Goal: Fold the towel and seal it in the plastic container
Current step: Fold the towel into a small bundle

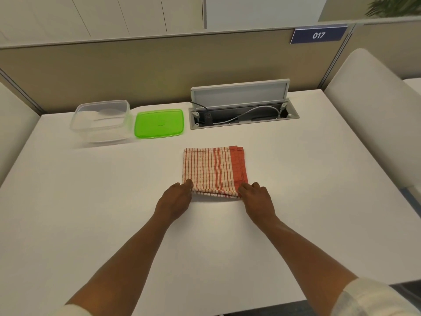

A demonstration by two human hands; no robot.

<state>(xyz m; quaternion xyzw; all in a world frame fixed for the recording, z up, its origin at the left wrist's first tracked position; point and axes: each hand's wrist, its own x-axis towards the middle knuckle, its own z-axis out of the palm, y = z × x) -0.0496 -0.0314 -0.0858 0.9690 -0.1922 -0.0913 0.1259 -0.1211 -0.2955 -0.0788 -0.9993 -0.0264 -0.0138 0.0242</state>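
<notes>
Towel folded, centre table; left hand and right hand pinching near corners. Container, lid at eleven o'clock.

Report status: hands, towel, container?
Left hand and right hand gripping towel near corners. Towel folded, on table. Container open, lid beside it. Path clear.

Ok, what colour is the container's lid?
Bright green lid, seen in the head view, lying beside the clear container.
</notes>
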